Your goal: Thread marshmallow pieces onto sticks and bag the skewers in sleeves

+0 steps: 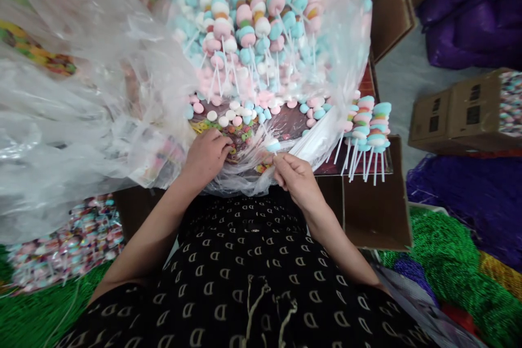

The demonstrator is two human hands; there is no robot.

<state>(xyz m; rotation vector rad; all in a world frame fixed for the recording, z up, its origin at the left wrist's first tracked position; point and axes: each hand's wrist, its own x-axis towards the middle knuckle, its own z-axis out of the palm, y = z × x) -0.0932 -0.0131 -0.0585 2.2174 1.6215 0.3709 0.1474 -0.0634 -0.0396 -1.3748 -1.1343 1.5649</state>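
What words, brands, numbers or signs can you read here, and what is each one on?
"D": a repeated pale letter-like mark all over the black patterned clothing.
Unreadable: dark printing on the side of the closed-sided cardboard box at the right, too small and blurred.
I can make out no other words, brands or numbers.

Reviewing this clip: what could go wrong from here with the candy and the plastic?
The skewers on the right have stick ends poking past the table edge, so a bump might knock some off. The crumpled plastic lies close to both hands and could snag the right hand or its marshmallow-topped stick. The piled skewers could slide.
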